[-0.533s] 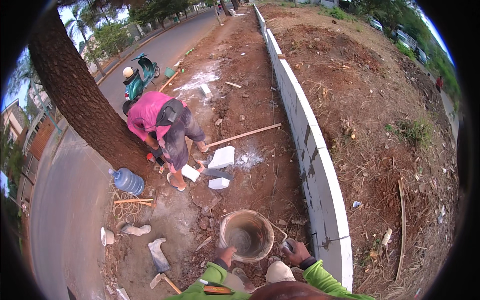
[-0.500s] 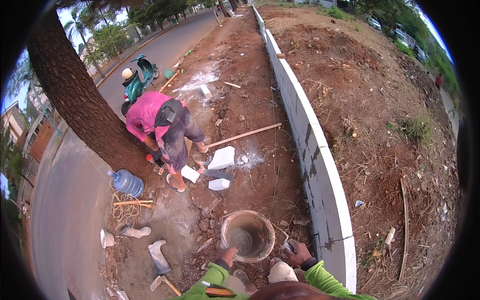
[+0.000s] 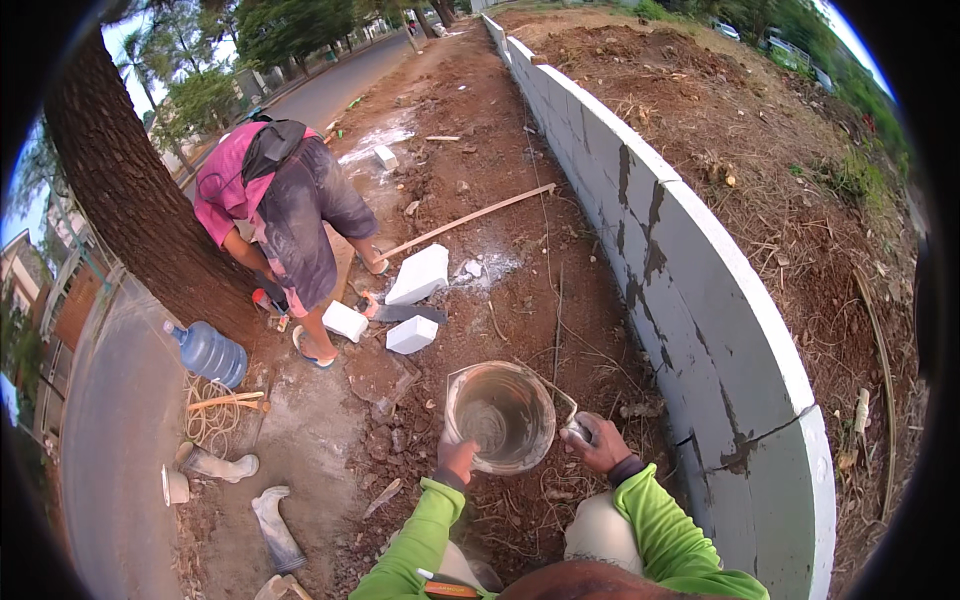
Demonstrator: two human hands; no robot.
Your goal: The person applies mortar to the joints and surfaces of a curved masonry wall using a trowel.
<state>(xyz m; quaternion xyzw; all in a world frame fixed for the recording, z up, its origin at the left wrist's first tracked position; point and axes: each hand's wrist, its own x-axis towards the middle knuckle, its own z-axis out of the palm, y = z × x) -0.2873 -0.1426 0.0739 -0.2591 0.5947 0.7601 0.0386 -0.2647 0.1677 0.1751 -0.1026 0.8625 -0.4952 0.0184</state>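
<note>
A mortar-crusted bucket [image 3: 547,425] is in front of me with its mouth facing up, and grey residue coats its inside. My left hand [image 3: 457,458] is closed over its near left rim. On the other side, my right hand [image 3: 598,444] is closed at the end of the bent wire handle [image 3: 562,392]; a small pale grey piece shows at its fingers, its kind unclear. Right of the bucket runs a low wall of light grey blocks [image 3: 740,350] with dark mortar smears.
Ahead to the left, a co-worker in pink [image 3: 240,175] bends beside a tree trunk [image 3: 130,190]. White blocks [image 3: 419,275], a handsaw [image 3: 408,313] and a long wooden strip [image 3: 470,217] lie on the soil. A blue water jug [image 3: 212,355] and rubber boots [image 3: 276,528] are at left.
My view has shifted, and the wall now looks larger and closer. The bucket appears slightly higher in view, with both hands still at it. The co-worker stays bent over.
</note>
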